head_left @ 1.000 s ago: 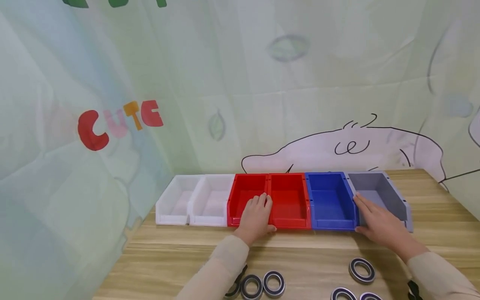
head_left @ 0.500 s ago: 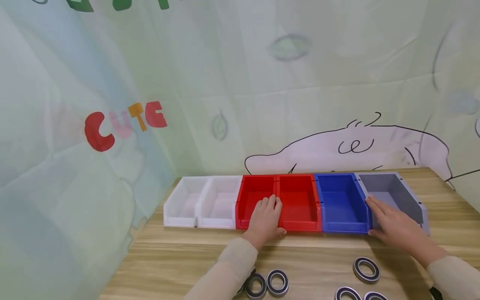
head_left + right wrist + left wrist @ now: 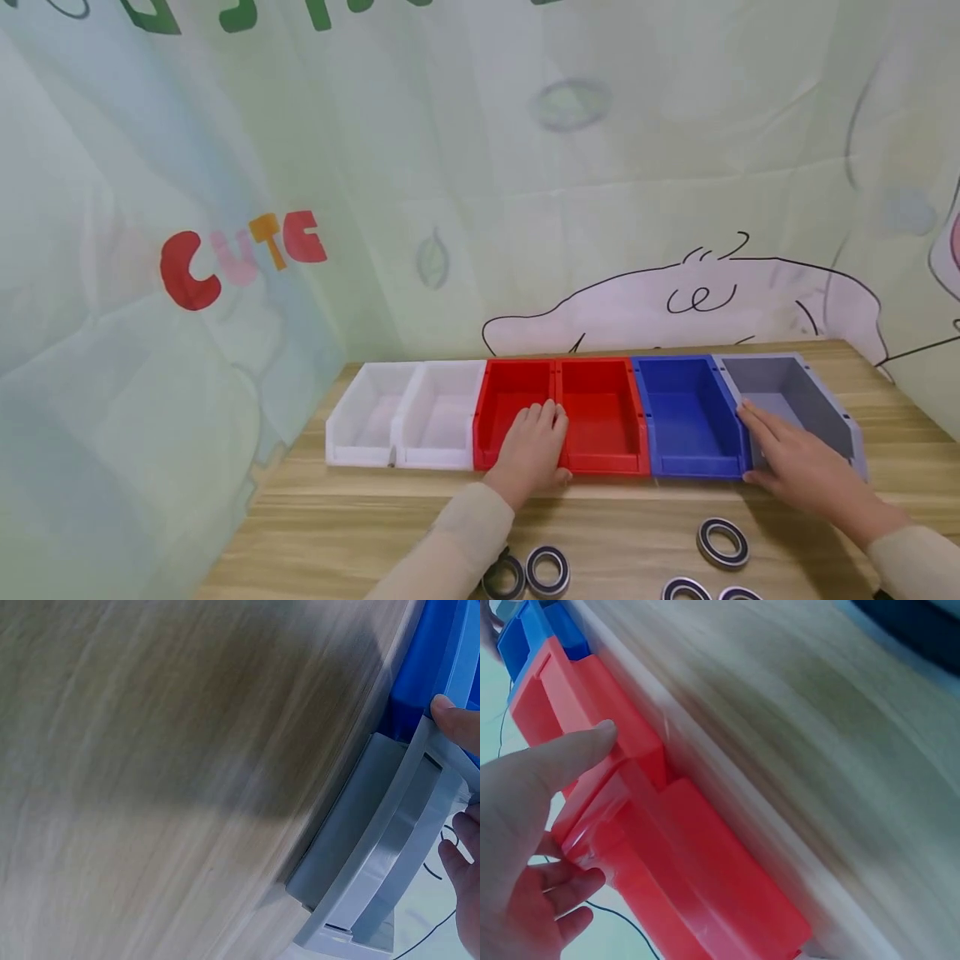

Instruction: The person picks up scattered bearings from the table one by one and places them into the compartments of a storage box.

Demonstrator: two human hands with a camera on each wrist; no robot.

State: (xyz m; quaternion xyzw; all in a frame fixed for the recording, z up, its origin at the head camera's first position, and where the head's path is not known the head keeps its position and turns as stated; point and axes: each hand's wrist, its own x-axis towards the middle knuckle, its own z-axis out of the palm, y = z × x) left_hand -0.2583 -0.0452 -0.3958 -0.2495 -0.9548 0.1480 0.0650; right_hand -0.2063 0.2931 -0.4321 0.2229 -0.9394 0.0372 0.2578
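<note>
Six open-topped plastic bins stand in one row at the rear of the wood-grain worktop (image 3: pixel 622 512): a first white bin (image 3: pixel 375 408), a second white bin (image 3: pixel 442 412), a left red bin (image 3: pixel 516 383), a right red bin (image 3: pixel 600 408), a blue bin (image 3: pixel 686 412) and a grey bin (image 3: pixel 772 379).

Hands found apart, each on a seam. The left hand (image 3: pixel 531 447) pinches the joint between the red pair, thumb at the front, fingers over the walls. The right hand (image 3: pixel 801 462) pinches the blue-grey joint likewise. Firmness cannot be told. Assessment: spanning two walls probably keeps neighbours flush.

Low fronts face the person, presumably for easy reach inside. Black-and-silver ring-shaped bearings (image 3: pixel 703 542) lie flat in front, apart from the bins: two by the left sleeve (image 3: pixel 457 533), three towards the right. That spacing likely leaves the row unobstructed.
</note>
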